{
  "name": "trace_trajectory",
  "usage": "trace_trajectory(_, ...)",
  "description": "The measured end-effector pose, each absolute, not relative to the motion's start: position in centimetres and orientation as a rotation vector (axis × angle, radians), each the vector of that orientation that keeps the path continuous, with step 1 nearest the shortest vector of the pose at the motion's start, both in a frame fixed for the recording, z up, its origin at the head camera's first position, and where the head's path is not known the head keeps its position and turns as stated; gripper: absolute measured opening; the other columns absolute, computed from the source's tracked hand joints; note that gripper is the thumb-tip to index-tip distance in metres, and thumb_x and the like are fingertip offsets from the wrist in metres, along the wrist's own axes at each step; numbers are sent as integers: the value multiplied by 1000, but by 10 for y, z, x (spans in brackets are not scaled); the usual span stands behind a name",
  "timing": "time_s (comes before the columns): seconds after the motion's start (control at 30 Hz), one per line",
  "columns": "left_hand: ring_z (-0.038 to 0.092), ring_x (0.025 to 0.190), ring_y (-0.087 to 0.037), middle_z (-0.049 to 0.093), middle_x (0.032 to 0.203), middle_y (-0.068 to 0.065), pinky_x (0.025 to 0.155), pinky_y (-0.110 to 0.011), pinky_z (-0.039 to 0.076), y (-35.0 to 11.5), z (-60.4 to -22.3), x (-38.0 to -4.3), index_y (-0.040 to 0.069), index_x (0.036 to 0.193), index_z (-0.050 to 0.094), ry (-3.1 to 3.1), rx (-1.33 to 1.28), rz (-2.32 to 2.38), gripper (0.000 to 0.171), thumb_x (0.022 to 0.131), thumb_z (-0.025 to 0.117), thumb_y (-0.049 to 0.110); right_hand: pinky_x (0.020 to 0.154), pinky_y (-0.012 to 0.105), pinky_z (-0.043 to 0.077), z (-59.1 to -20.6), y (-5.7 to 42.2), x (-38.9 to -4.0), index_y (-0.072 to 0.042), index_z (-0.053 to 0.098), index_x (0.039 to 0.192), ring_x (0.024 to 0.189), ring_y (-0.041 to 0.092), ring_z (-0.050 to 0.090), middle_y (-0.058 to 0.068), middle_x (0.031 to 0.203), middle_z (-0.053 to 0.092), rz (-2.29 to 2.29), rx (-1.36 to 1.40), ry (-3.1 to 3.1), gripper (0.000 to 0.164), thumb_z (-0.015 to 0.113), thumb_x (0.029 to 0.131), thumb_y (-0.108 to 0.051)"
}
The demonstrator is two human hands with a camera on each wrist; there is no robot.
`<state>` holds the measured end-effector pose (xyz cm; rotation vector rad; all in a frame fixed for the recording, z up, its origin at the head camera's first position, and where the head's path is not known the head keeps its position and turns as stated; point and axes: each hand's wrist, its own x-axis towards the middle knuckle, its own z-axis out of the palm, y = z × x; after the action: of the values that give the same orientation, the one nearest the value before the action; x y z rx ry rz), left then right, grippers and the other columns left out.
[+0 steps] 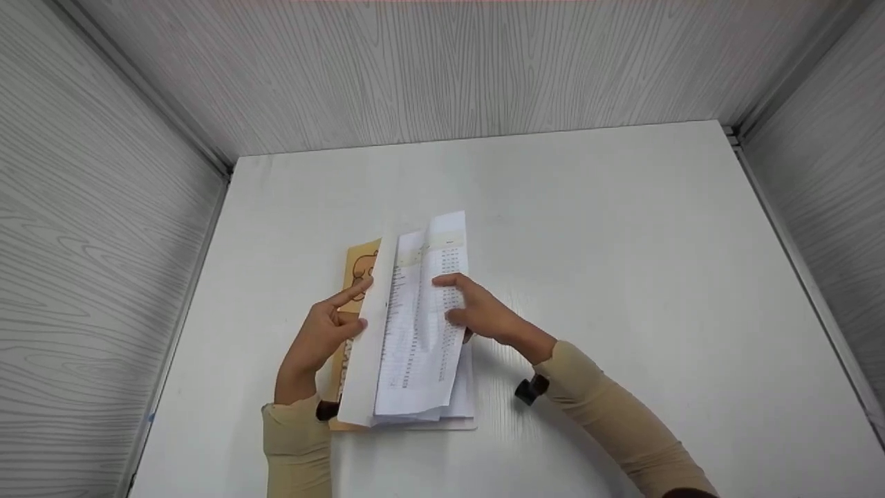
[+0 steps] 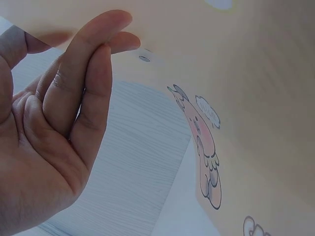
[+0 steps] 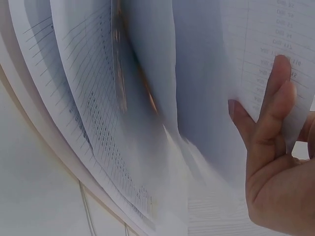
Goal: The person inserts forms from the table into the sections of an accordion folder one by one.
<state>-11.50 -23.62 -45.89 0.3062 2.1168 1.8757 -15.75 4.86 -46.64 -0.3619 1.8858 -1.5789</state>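
A folder with an orange cartoon cover (image 1: pixel 350 304) stands partly opened on the table, its white inner side (image 1: pixel 365 360) turned up. My left hand (image 1: pixel 319 339) pinches the cover at its edge, thumb and index finger on the white side. From the left wrist view, other fingers (image 2: pixel 96 93) lie against the orange outside with its drawn figures. Printed sheets (image 1: pixel 415 366) with tables lie to the right of the cover. My right hand (image 1: pixel 486 311) pinches a lifted, bent sheet by its right edge, with fingertips (image 3: pixel 280 64) behind it. More printed pages (image 3: pixel 93 113) fan out beside this hand.
The white table (image 1: pixel 622 228) extends around the folder on all sides. Grey wood-grain panels (image 1: pixel 442 69) rise at the back, left and right. A small black device (image 1: pixel 527 392) sits at the right wrist.
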Motion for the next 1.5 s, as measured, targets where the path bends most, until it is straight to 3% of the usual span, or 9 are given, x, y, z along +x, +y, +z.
trace_trajectory(0.27,24,39,-1,34,46,11,42,-20,31,-234,-458,-115,2,148,35,2100,333,1861,62,89,51,-6,48,26,47,-474,35,-157,-10,35,144,72,17,66,21,117,60,-1566,-371,1891,56,48,91,3)
trace_trajectory(0.5,20,40,-1,29,46,11,41,-22,20,-229,-456,-115,6,147,40,2161,278,1830,63,86,50,-10,51,28,49,-479,24,-156,-9,36,144,72,16,63,22,128,52,-1519,-384,1930,55,49,92,3)
trace_trajectory(0.67,19,40,-3,30,47,10,41,-24,20,-229,-456,-116,2,147,38,2149,309,1847,63,86,50,-11,49,27,49,-479,25,-156,-9,35,145,71,16,64,22,127,53,-1503,-358,1958,57,49,91,2)
trace_trajectory(0.87,26,40,-3,36,47,11,44,-21,29,-231,-456,-116,0,148,34,2085,326,1881,64,87,50,-9,53,38,53,-474,34,-162,-10,31,148,70,17,67,19,118,62,-1508,-304,2001,59,51,93,-4)
trace_trajectory(1.07,27,40,0,38,47,11,46,-19,34,-232,-458,-115,3,149,35,2078,312,1873,64,88,50,-7,59,30,51,-475,33,-174,-10,33,147,79,19,67,19,126,59,-1517,-260,2104,56,52,95,-6)
trace_trajectory(1.2,25,40,-2,37,46,12,43,-20,30,-232,-458,-115,4,148,36,2098,299,1864,63,88,50,-8,69,27,50,-476,32,-178,-11,35,146,86,19,65,19,134,54,-1462,-286,2167,55,51,95,-3)
trace_trajectory(1.33,16,40,-7,31,47,10,40,-25,19,-233,-459,-116,1,148,36,2110,326,1882,63,87,50,-9,60,31,49,-473,36,-181,-12,33,147,79,18,63,18,132,54,-1446,-351,2140,54,48,96,-2)
trace_trajectory(1.5,10,43,-18,24,48,5,42,-30,14,-234,-458,-116,-4,147,33,2079,370,1936,63,87,50,-11,50,27,44,-468,43,-188,-10,30,148,69,17,58,20,128,53,-1485,-425,2071,53,44,97,0)
